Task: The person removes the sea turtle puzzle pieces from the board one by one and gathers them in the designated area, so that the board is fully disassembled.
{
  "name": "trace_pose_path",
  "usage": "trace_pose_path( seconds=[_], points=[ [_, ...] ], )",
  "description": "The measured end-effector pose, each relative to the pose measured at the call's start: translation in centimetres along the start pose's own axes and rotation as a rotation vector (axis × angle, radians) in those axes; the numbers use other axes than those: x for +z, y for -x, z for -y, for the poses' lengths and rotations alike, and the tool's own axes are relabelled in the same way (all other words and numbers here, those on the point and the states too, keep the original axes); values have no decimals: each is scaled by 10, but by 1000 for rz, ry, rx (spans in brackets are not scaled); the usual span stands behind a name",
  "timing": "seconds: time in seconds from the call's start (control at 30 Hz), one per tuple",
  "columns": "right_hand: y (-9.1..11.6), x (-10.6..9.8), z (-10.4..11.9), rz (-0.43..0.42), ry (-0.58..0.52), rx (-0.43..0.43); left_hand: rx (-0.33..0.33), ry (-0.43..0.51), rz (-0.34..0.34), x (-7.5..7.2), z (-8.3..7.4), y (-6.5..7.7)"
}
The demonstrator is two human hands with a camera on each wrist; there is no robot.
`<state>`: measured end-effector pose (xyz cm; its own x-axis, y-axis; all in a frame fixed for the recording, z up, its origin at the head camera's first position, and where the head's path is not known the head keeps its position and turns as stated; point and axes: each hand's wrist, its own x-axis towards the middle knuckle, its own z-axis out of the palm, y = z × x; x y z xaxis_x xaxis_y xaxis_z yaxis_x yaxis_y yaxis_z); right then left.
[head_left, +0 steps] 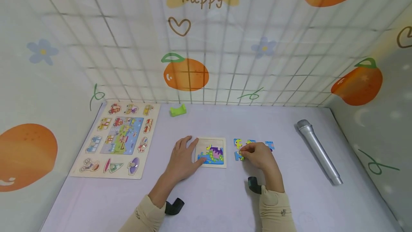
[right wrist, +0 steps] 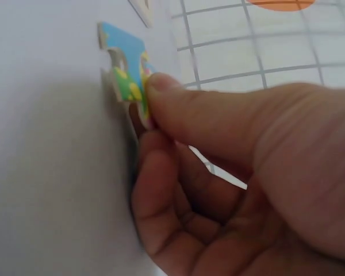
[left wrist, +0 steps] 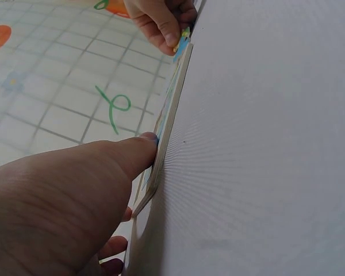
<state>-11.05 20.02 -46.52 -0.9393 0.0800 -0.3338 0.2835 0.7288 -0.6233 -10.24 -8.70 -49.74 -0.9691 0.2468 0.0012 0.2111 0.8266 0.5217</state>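
A small square wooden puzzle board (head_left: 210,166) lies on the table, partly filled with pieces that show a purple and green picture over blue. My left hand (head_left: 182,158) rests at its left side, fingers spread, and the thumb (left wrist: 141,150) touches the near rim. To the right of the board, my right hand (head_left: 261,156) pinches a blue, green and yellow jigsaw piece (right wrist: 123,43) between thumb and curled fingers. That piece looks tilted up in the right wrist view. Other loose jigsaw pieces (head_left: 237,143) lie just beyond the right hand, which partly covers some of them.
A larger wooden vehicle puzzle (head_left: 120,167) lies on the left. Behind the small board is a bright green block-like object (head_left: 178,110). A silver microphone (head_left: 319,152) lies on the right. A printed curtain with a grid (head_left: 219,81) borders the back of the table.
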Motion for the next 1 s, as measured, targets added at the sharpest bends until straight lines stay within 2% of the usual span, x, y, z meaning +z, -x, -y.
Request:
trace_pose_path(
  seconds=[1.0],
  points=[
    [3, 5, 6, -63, 51, 37, 5, -13, 4, 2, 1, -1]
  ],
)
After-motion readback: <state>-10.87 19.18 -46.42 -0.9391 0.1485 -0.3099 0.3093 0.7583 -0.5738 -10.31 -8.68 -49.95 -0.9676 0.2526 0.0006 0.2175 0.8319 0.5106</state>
